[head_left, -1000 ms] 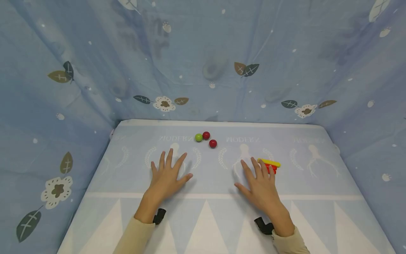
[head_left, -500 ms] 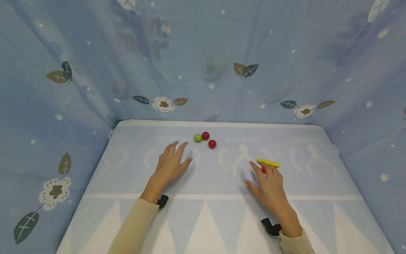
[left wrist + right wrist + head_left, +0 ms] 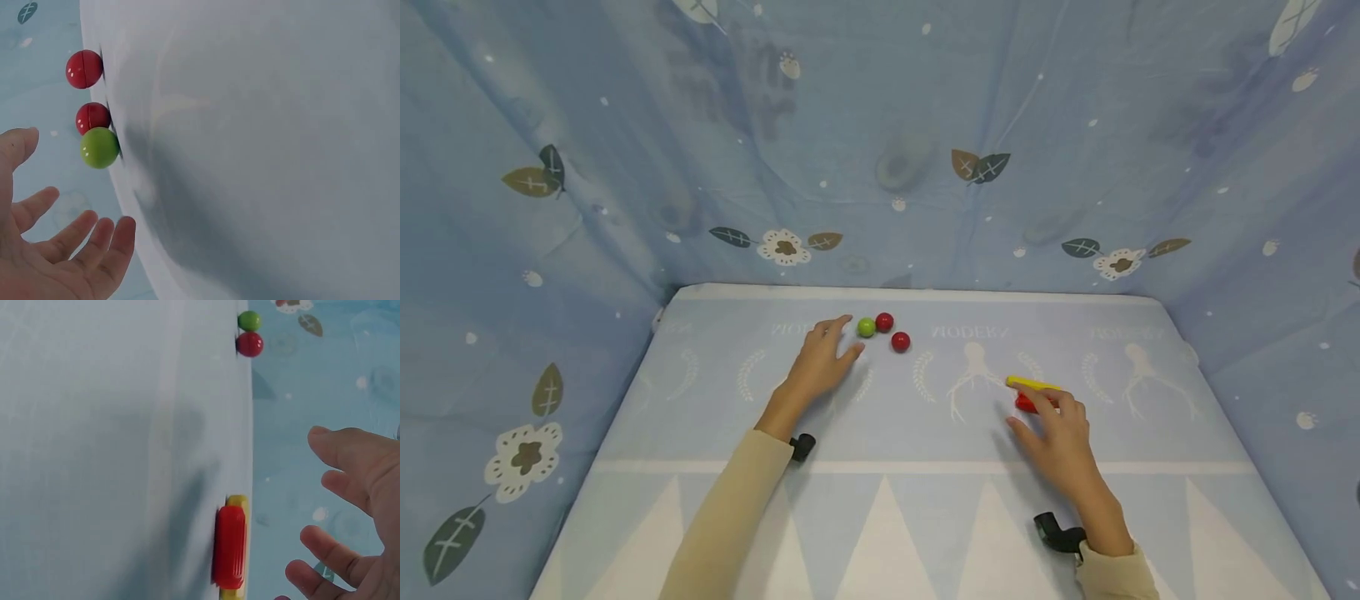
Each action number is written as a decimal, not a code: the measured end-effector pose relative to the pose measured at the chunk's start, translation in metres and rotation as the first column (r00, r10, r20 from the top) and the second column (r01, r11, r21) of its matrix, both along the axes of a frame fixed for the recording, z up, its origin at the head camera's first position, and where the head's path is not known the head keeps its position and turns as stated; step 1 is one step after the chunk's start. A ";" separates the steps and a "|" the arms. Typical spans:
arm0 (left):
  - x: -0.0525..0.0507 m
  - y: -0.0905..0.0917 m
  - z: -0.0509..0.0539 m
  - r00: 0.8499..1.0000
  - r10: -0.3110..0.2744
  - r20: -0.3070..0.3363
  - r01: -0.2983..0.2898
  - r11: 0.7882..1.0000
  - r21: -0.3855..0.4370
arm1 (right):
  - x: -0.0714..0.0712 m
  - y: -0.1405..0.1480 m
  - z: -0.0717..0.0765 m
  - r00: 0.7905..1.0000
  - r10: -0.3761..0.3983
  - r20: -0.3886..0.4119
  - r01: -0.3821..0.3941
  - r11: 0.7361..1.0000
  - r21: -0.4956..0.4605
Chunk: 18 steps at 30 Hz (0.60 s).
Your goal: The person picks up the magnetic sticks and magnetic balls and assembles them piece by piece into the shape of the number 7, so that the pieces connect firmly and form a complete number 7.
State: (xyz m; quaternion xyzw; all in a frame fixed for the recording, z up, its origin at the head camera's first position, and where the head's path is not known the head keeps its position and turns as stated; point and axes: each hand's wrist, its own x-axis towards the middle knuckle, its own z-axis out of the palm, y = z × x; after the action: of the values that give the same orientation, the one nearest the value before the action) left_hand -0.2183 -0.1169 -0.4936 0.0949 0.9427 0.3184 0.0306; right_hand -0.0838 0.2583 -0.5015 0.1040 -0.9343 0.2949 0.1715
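A glossy green ball (image 3: 866, 327) touches or nearly touches one red ball (image 3: 884, 322) near the table's back edge. A second red ball (image 3: 900, 342) lies slightly nearer. Just left of the green ball hovers my left hand (image 3: 816, 362), fingers and thumb apart, holding nothing. In the left wrist view its fingers (image 3: 122, 237) are clear of the green ball (image 3: 99, 148). My right hand (image 3: 1060, 442) is over a yellow bar (image 3: 1032, 382) and a red ridged piece (image 3: 1026, 403), partly covering both. In the right wrist view its loose fingers stand apart from the red piece (image 3: 230, 547).
The table (image 3: 895, 425) has a pale blue and white cloth with printed triangles. Blue patterned curtains (image 3: 880, 167) rise behind it and on both sides. Black wrist mounts (image 3: 1058, 533) hang under both forearms.
My left hand has moved forward and right, up to the green ball, its fingers drawing in from a wide spread. My right hand has shifted slightly right and back, its fingers bending more.
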 end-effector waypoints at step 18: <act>-0.036 0.017 -0.011 0.995 -0.016 0.098 0.008 0.997 0.082 | -0.014 0.028 -0.014 0.983 -0.098 0.154 0.120 0.982 -0.143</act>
State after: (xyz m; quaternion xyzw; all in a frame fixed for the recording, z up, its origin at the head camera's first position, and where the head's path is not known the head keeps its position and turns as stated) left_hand -0.2544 -0.1000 -0.5050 0.0859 0.9257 0.3607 0.0751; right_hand -0.0977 0.2863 -0.5153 0.0173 -0.9234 0.3622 0.1257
